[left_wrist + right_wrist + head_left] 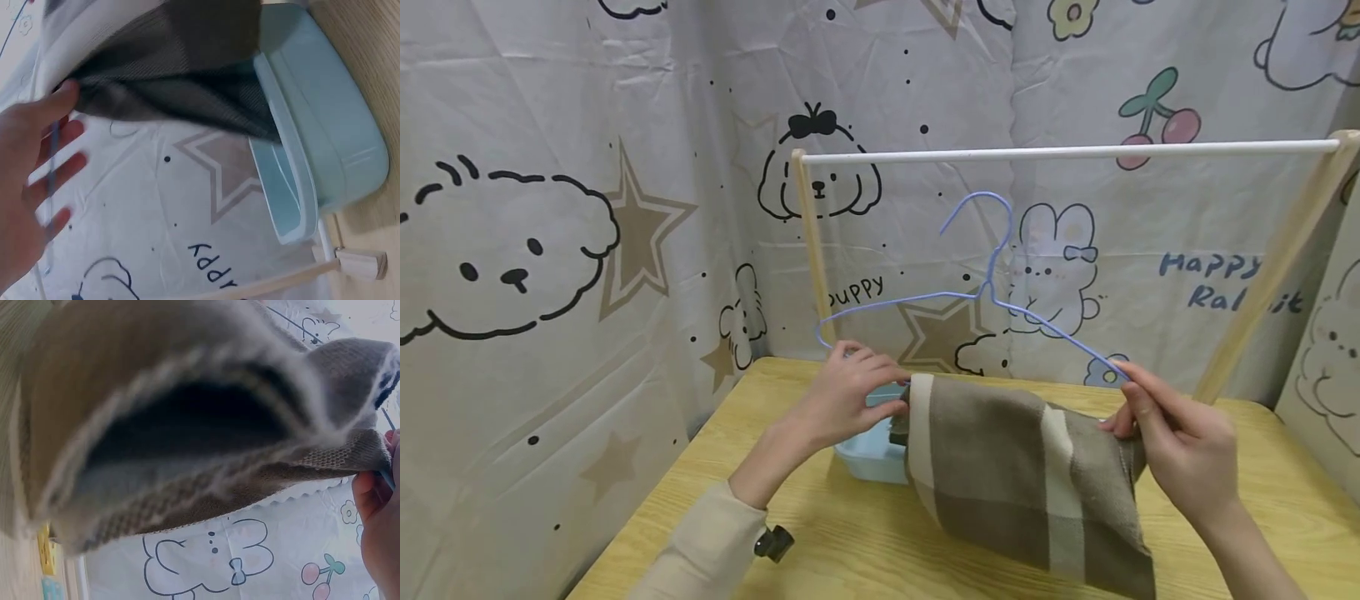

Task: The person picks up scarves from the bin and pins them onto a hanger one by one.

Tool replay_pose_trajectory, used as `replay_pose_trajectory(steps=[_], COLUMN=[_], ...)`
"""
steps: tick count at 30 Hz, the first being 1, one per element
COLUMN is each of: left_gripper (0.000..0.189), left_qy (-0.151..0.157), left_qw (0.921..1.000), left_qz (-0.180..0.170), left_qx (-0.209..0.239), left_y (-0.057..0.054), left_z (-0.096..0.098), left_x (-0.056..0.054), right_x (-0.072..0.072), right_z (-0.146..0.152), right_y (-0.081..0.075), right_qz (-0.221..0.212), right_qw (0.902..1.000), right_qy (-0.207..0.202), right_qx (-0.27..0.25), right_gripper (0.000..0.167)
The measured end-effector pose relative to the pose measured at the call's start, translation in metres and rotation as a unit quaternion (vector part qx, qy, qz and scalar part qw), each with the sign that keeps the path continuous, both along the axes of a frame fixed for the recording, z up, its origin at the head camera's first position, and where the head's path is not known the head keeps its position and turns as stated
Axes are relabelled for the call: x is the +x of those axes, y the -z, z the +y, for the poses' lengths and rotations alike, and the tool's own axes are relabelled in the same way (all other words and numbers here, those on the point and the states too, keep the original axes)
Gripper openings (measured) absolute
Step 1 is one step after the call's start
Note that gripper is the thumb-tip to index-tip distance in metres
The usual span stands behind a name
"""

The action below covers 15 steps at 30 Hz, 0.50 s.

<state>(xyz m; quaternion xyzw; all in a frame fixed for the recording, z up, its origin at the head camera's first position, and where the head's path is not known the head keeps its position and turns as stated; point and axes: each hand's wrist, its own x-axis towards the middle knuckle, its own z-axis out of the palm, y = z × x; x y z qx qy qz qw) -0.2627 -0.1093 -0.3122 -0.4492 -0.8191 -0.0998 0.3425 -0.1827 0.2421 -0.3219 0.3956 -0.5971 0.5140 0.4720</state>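
Note:
A blue wire clothes hanger (1060,332) stands hook up in the head view. Over its lower bar hangs a brown and cream plaid cloth (988,475), its loose folds gaping toward the right wrist camera. My right hand (1187,446) pinches the hanger's right corner, with the cloth's right edge beside the fingers. At the left end, my left hand (853,392) is around the bar; in the left wrist view its thumb (59,103) touches the cloth's edge, while the other fingers are spread behind the bar. The cloth hides most of the bar.
Behind the cloth, a pale blue plastic basin (868,462) stands on the wooden table (820,533). A rack with a white rail (1075,152) and wooden legs spans the back. Printed curtains (865,75) hang behind and at the sides.

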Motion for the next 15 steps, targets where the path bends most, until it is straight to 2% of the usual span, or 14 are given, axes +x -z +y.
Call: replay_pose_trajectory(steps=[2, 5, 6, 8, 11, 15], left_gripper=[0.028, 0.030, 0.030, 0.026, 0.014, 0.006], left_qy=[-0.010, -0.035, -0.042, -0.050, -0.040, 0.001], left_qw=[0.9982, 0.9896, 0.9865, 0.9817, 0.9812, 0.9871], left_qz=[0.054, 0.125, 0.141, 0.163, 0.152, 0.093], left_qx=[0.024, 0.062, 0.071, 0.086, 0.112, 0.130], left_y=[0.000, -0.001, -0.001, -0.003, -0.006, -0.008], left_z=[0.008, 0.024, 0.029, 0.036, 0.040, 0.040], left_x=[0.000, -0.001, 0.000, 0.001, 0.003, 0.004], right_x=[0.000, 0.000, 0.000, 0.000, 0.003, 0.007], right_z=[-0.002, -0.005, -0.005, -0.006, -0.006, -0.003], right_y=[-0.004, -0.009, -0.010, -0.012, -0.015, -0.018], right_qz=[0.003, 0.003, 0.003, 0.003, 0.009, 0.029], right_qw=[0.9997, 0.9985, 0.9979, 0.9984, 0.9997, 0.9965], right_qy=[-0.018, -0.043, -0.051, -0.038, 0.001, 0.078], right_qx=[-0.013, -0.034, -0.040, -0.042, -0.022, 0.014], right_gripper=[0.019, 0.020, 0.020, 0.020, 0.019, 0.017])
